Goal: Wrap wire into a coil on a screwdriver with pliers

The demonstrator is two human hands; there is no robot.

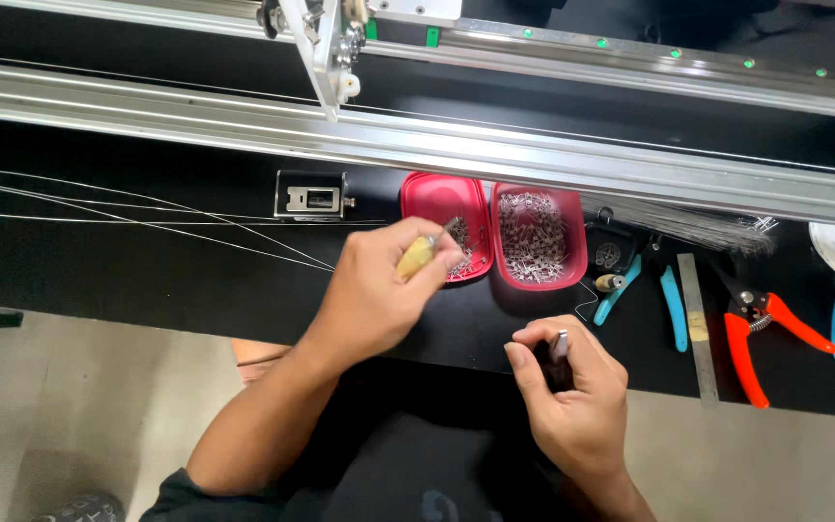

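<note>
My left hand (379,290) is closed around a small tool with a yellow handle (416,257); its metal tip reaches into the lid half of an open pink plastic box (427,198). The other half of the box (575,242) is full of several small metal parts. My right hand (572,387) sits nearer to me on the black bench and pinches a small silvery metal piece (561,343) between thumb and fingers. A thin wire loop (587,304) lies just beyond that hand.
Several thin steel wires (147,217) run in from the left across the black bench (99,271). A small metal block (313,196) stands left of the box. Blue-handled pliers (664,300), a steel ruler (698,324), orange-handled cutters (761,333) and aluminium rails (533,159) lie to the right and behind.
</note>
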